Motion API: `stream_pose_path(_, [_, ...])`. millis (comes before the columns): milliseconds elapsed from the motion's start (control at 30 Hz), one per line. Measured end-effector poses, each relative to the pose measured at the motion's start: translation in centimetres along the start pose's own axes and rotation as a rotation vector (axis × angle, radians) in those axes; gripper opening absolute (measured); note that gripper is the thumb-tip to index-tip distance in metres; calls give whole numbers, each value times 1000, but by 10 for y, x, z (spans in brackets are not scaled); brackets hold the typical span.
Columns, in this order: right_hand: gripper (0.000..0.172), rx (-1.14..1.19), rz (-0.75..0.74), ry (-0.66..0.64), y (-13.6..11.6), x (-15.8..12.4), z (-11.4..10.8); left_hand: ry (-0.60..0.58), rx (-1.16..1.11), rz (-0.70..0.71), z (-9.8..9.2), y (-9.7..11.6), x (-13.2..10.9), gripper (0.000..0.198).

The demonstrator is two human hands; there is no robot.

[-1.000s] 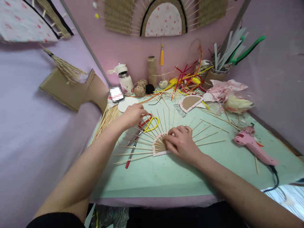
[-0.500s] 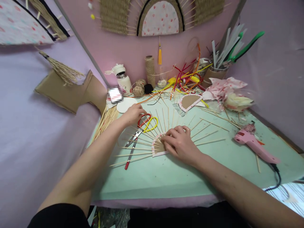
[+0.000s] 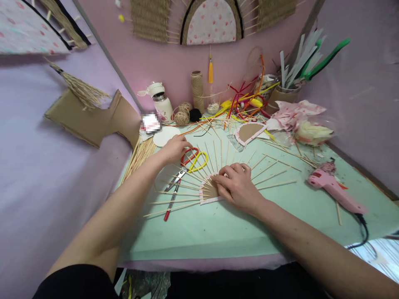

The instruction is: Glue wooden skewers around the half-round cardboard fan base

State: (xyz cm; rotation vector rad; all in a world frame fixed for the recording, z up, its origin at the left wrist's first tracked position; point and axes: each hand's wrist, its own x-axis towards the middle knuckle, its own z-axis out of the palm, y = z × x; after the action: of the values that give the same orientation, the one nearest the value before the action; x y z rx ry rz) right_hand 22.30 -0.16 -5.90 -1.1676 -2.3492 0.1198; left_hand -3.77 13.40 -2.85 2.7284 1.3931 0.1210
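A half-round cardboard piece (image 3: 209, 192) with a pink edge lies on the green mat (image 3: 218, 226), thin wooden sticks (image 3: 174, 194) fanning out from it. My right hand (image 3: 237, 186) presses flat on its right part, fingers together and curled a little. My left hand (image 3: 175, 148) rests at the handles of the red and yellow scissors (image 3: 190, 160), fingers bent over the red loop. A red-tipped pen (image 3: 171, 203) lies under the left sticks.
A pink glue gun (image 3: 334, 192) with a black cord lies right. A bundle of sticks (image 3: 139, 157) lies at the left mat edge. At the back stand a white bottle (image 3: 162, 102), twine balls (image 3: 182, 117), a twine spool (image 3: 198, 89), coloured wires (image 3: 246, 101), crumpled cloth (image 3: 294, 115).
My left hand has shifted slightly over the scissors' red handle, and the scissors have turned a little. My right hand stays pressed on the cardboard piece.
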Motion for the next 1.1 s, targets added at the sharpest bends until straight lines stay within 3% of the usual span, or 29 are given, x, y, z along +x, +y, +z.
stream_pose_path(267, [27, -25, 9, -64, -1, 2, 2, 18, 24, 32, 5, -1, -2, 32])
stream_pose_path(800, [25, -69, -4, -61, -3, 3, 5, 0, 34, 23, 5, -1, -2, 36])
stream_pose_path(967, [28, -37, 45, 129, -2, 3, -10, 41, 19, -19, -9, -2, -9, 42])
stream_pose_path(1100, [25, -105, 71, 298, 14, -10, -34, 38, 13, -47, -20, -12, -19, 39])
